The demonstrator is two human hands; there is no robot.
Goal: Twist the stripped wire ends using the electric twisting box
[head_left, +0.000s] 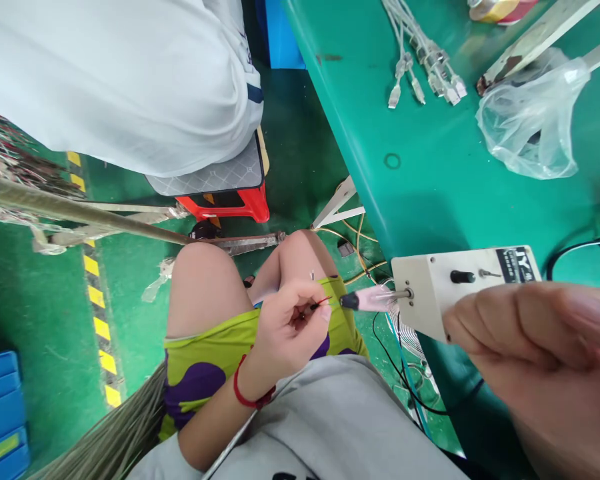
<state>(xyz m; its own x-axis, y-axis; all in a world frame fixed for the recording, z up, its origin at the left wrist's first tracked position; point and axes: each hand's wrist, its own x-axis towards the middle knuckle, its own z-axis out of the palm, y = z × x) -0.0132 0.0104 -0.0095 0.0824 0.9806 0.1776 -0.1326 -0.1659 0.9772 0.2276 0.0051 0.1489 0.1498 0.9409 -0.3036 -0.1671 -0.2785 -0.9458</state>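
Note:
My left hand point(293, 327) is closed in a pinch in front of my lap, holding a thin cable's end. Short red and black wires point(322, 303) poke out between its thumb and forefinger, toward the black tip of a small spindle point(367, 299). That spindle, in a clear pinkish sleeve, juts from a white machine box point(423, 287) at the table edge. The box has a black knob and a toggle switch on top. My right hand point(545, 353) is large and close, its fingers curled in front of the box's near side. Anything inside those fingers is hidden.
Clear USB cables point(425, 70) and a crumpled plastic bag point(535, 120) lie on the green table point(360, 87). A bundle of grey cables point(115, 427) hangs beside my lap. A person in white point(145, 80) sits on a red stool point(254, 202). Loose cables point(405, 373) trail below the table.

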